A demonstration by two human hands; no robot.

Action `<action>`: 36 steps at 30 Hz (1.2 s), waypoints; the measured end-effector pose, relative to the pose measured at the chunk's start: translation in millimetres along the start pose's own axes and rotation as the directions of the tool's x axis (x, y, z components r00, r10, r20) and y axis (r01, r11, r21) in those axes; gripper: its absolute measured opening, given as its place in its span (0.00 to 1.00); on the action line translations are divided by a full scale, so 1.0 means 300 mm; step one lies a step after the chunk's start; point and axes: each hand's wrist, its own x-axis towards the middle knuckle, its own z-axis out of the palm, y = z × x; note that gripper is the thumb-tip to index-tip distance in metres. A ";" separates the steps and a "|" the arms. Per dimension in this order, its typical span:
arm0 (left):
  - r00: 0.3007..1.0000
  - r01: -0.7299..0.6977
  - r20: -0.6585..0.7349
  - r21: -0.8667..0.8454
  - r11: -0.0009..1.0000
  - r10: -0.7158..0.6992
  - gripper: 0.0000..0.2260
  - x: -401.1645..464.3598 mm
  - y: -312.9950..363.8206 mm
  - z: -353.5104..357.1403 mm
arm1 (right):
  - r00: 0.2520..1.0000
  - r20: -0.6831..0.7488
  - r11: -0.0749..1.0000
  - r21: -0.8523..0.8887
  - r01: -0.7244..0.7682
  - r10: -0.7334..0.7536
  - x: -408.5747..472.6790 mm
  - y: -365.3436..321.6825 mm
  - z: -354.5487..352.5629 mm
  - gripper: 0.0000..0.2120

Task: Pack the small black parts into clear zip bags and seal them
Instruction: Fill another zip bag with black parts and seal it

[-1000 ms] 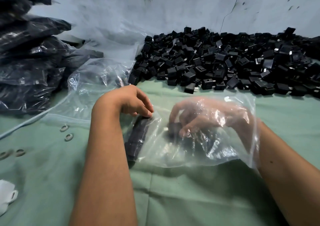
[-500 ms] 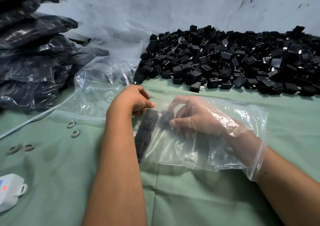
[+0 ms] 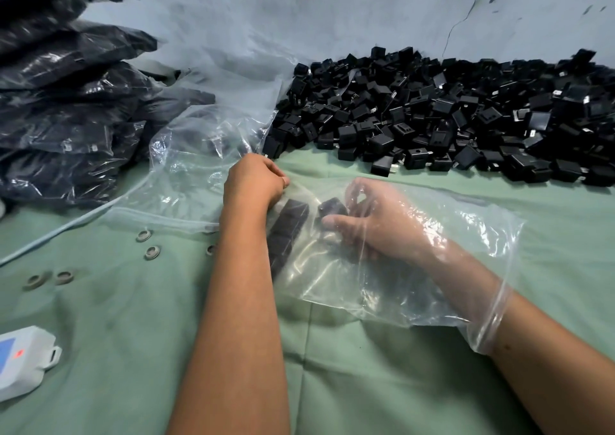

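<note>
A clear zip bag lies on the green cloth in front of me. My right hand is inside it up to the wrist and pinches a small black part between thumb and fingers. A row of black parts lies along the bag's closed left end. My left hand grips that end of the bag from outside, fingers curled. A big heap of loose black parts spreads along the wall behind.
Filled bags of black parts are stacked at the left. An empty large clear bag lies behind my left hand. Several grey rings dot the cloth. A white device sits at the lower left edge.
My right hand has carried the black part leftward inside the bag, toward the row at its closed end. My left hand has kept its hold on that end.
</note>
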 end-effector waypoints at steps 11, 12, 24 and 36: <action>1.000 0.017 -0.001 0.021 1.000 -0.017 0.06 -0.002 -0.002 0.001 | 0.984 -0.151 0.947 -0.320 0.036 -0.089 0.012 -0.006 0.020 0.05; 1.000 0.017 0.001 0.020 1.000 -0.017 0.05 -0.004 -0.002 0.001 | 0.981 -0.151 0.934 -0.352 0.060 -0.119 0.010 -0.009 0.020 0.04; 0.999 0.043 0.034 -0.061 0.997 -0.041 0.03 -0.009 0.001 -0.008 | 0.993 -0.069 0.925 -0.373 0.066 -0.099 -0.013 -0.045 0.023 0.13; 0.960 -0.049 -0.190 -0.837 0.545 -0.206 0.09 -0.029 0.047 -0.076 | 0.997 0.058 0.809 -0.583 0.081 -0.058 -0.001 -0.100 0.017 0.20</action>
